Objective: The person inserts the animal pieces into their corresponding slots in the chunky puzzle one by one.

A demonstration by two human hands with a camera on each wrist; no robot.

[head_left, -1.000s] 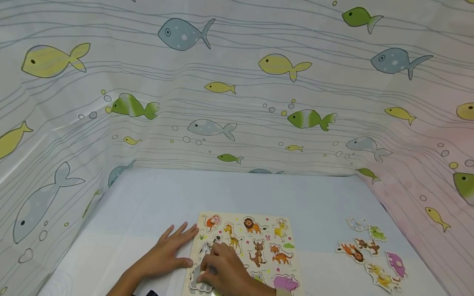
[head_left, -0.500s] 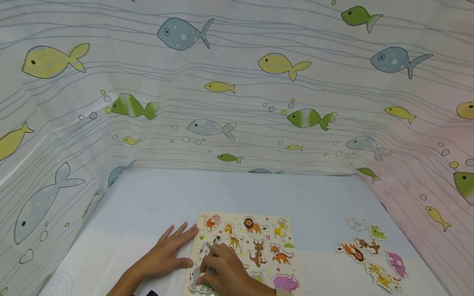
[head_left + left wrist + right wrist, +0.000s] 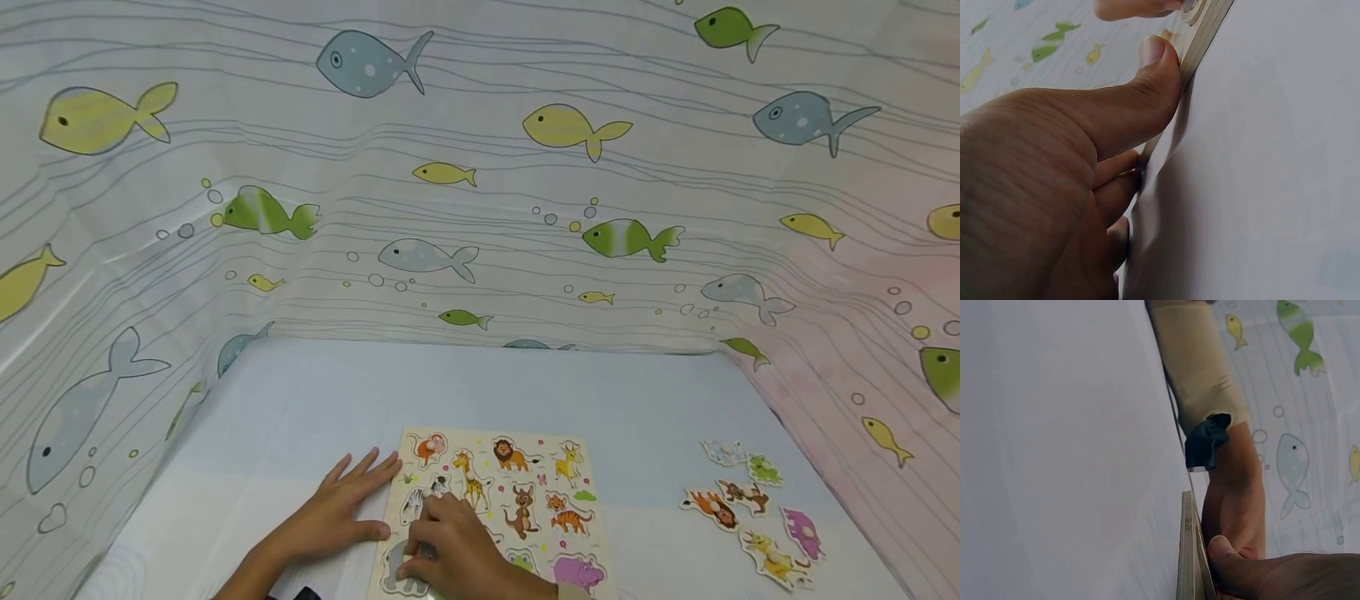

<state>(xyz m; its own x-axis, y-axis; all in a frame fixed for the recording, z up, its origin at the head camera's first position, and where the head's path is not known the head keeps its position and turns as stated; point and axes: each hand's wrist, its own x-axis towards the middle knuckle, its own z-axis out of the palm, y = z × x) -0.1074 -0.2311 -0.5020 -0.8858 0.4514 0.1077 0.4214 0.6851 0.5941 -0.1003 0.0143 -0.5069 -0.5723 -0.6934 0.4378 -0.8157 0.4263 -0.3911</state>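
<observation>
Your right hand (image 3: pixel 456 546) pinches the elephant piece (image 3: pixel 395 571) with curled fingers at seven o'clock on the puzzle board (image 3: pixel 465 438); your left hand (image 3: pixel 330 518), fingers straight and spread, touches the board's nine o'clock edge. Loose animal pieces (image 3: pixel 748 497) lie toward three o'clock on the bench (image 3: pixel 480 383).

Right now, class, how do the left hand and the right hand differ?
The left hand touches the edge of the board, while the right hand is over its face. The left hand's fingers are spread; the right hand's are curled, pinching the elephant. Both hands are bare.
</observation>
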